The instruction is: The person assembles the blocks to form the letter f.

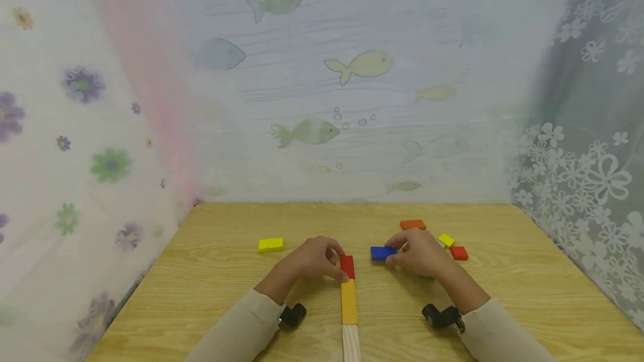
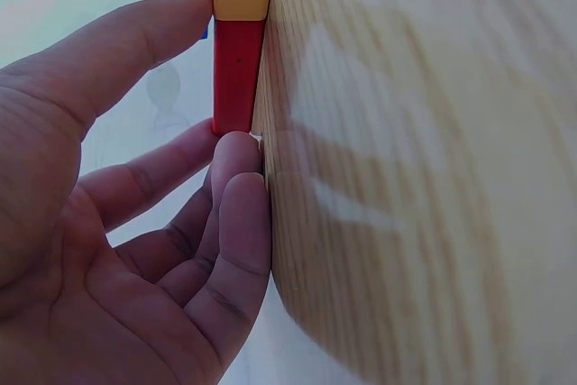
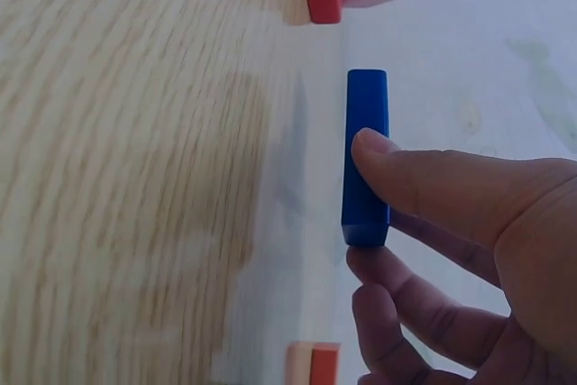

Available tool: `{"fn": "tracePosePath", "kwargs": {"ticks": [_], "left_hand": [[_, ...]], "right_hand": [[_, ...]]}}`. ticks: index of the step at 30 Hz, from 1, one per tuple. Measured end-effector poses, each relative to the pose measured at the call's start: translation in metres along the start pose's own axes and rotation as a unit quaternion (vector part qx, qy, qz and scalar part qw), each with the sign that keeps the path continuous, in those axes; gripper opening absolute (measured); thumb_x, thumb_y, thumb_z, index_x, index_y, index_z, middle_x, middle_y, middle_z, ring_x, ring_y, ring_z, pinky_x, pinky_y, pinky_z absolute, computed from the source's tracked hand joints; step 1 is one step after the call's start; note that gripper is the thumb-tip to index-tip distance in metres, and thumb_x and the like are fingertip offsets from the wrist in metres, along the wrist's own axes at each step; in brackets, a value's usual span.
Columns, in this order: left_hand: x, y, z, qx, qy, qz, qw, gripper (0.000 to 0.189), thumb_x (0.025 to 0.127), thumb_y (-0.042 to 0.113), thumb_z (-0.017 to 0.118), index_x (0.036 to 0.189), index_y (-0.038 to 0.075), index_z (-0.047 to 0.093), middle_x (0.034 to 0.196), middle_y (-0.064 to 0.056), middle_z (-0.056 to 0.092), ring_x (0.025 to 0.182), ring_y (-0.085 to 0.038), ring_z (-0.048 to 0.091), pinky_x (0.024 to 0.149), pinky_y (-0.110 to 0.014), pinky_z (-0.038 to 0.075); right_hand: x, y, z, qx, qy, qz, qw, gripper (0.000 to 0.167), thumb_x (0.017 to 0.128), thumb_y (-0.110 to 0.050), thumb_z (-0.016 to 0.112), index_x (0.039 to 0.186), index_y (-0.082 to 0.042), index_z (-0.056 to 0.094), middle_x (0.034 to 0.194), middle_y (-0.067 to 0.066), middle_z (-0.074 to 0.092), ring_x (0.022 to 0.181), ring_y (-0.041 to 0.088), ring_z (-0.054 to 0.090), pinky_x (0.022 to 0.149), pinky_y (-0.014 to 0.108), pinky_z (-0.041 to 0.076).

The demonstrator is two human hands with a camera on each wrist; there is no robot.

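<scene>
Nearest you, bare wooden rectangular block (image 1: pixel 351 342) met amber rectangular block (image 1: pixel 349 301). Your left hand (image 1: pixel 317 257), spread block-length, held red rectangular block (image 1: pixel 347 267) beyond; right hand (image 1: pixel 418 251), spread block-width, pinched blue rectangular block (image 1: pixel 380 253) rightward. Light left grip seemed wise.

Soft, flat light, head view slightly hazy, with pale glare patches on tabletop (image 2: pixel 406 178) beside left hand's (image 2: pixel 99 268) grip, backdrop (image 2: pixel 45 6) behind washed out.
</scene>
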State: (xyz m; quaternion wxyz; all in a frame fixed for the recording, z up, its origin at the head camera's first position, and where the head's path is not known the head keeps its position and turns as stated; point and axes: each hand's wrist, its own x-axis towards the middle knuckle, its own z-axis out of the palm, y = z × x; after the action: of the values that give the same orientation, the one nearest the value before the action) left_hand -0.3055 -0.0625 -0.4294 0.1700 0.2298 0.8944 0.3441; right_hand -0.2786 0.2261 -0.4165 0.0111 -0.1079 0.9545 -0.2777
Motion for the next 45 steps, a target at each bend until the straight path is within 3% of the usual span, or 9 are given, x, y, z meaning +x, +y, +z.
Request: {"fn": "tracePosePath", "kwargs": {"ticks": [25, 34, 45], "left_hand": [[0.000, 0.001, -0.001, -0.008, -0.002, -0.011, 0.9999, 0.050, 0.074, 0.035, 0.094, 0.115, 0.017, 0.071, 0.087, 0.000, 0.067, 0.075, -0.016, 0.057, 0.067, -0.032, 0.048], [-0.001, 0.000, -0.001, -0.016, -0.003, -0.012, 0.9998, 0.050, 0.074, 0.035, 0.094, 0.115, 0.016, 0.072, 0.088, 0.000, 0.066, 0.075, -0.016, 0.057, 0.066, -0.032, 0.048], [0.001, -0.003, 0.000, -0.016, 0.000, -0.012, 0.9998, 0.050, 0.073, 0.035, 0.094, 0.114, 0.017, 0.072, 0.089, 0.001, 0.066, 0.078, -0.016, 0.058, 0.069, -0.032, 0.049]], "right_hand": [[0.005, -0.007, 0.007, 0.021, -0.013, -0.018, 0.9995, 0.026, 0.083, -0.025, 0.088, 0.107, -0.023, 0.081, 0.102, -0.004, 0.075, 0.090, 0.014, 0.066, 0.072, 0.032, 0.055], [0.004, -0.009, 0.012, 0.048, -0.032, -0.009, 0.9983, 0.022, 0.084, -0.025, 0.087, 0.106, -0.025, 0.081, 0.106, -0.005, 0.074, 0.092, 0.014, 0.066, 0.078, 0.033, 0.056], [0.005, -0.014, 0.019, 0.050, -0.025, 0.000, 0.9984, 0.022, 0.083, -0.023, 0.088, 0.103, -0.023, 0.081, 0.101, -0.005, 0.074, 0.090, 0.014, 0.065, 0.079, 0.035, 0.056]]}}
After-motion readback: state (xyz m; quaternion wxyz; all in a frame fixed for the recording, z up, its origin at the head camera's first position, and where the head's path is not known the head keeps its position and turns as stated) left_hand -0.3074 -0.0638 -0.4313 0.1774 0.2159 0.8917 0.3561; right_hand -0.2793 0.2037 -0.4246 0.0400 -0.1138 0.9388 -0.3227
